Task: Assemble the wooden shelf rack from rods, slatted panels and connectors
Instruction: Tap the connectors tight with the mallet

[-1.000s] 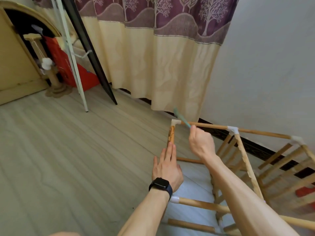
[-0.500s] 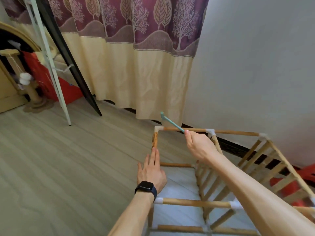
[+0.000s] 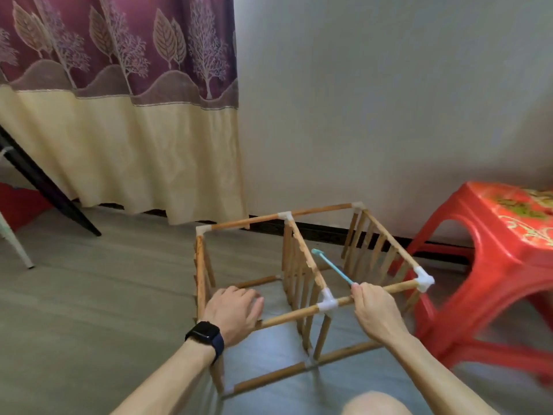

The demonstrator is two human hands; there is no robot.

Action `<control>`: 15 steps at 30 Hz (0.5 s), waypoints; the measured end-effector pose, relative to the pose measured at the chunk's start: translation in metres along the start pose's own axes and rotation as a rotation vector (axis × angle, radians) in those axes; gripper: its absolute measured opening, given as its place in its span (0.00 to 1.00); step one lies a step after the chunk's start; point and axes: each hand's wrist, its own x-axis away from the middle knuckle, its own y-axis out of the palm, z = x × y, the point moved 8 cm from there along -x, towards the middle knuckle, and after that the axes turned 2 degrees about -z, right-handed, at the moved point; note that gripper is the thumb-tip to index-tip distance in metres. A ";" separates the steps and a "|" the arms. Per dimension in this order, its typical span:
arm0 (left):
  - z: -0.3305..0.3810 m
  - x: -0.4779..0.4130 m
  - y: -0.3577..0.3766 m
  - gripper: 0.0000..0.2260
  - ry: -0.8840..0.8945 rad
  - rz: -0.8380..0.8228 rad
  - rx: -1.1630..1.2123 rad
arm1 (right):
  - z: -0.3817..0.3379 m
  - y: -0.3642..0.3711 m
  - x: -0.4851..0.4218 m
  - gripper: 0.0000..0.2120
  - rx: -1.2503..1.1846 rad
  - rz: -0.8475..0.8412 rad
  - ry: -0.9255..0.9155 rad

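Rack (image 3: pixel 245 222) – where's it standing rn?

It's sitting on the grey floor (image 3: pixel 89 295), right by the white wall (image 3: pixel 389 100), btwn the curtain (image 3: pixel 119 145) and a red plastic stool (image 3: pixel 493 250). It's looking like an open box frame, w/ rods running along the edges and white connectors (image 3: pixel 327 302) joining them. Slatted panels (image 3: pixel 375 244) are standing upright at the left end, middle & right end.

Hands doing what?

L hand (image 3: pixel 233 310), w/ a dark watch (image 3: pixel 206 336) on the wrist, is lying palm-down on the left end of the near top rod (image 3: pixel 287 317). Its fingers are bending over the rod, but it's blurry, so I can't tell if they're clasping or just resting.

And the other?

R hand (image 3: pixel 374 307) is wrapping its fingers round the handle of a thin teal tool (image 3: pixel 332 266). The fist is sitting against the next rod along, just right of the middle connector. The tool is angling up & away over the right bay, w/ its small head hanging near the middle panel's top edge. Touching or not, can't tell.

Anything else?

A dark slanted leg (image 3: pixel 45 187) and a white leg (image 3: pixel 15 247) are showing far left by the curtain. The person's bare knee (image 3: pixel 374 402) is poking in at the bottom.
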 end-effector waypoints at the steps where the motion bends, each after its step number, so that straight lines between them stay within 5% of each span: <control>1: 0.016 0.002 0.007 0.18 0.048 -0.086 0.025 | -0.005 0.006 0.001 0.30 0.072 -0.021 -0.033; 6: 0.053 0.010 0.033 0.13 0.089 -0.214 0.026 | -0.026 0.017 0.011 0.15 0.166 -0.003 -0.132; 15: 0.030 0.015 -0.020 0.10 0.083 -0.110 -0.082 | -0.066 -0.004 0.008 0.12 0.220 -0.049 -0.223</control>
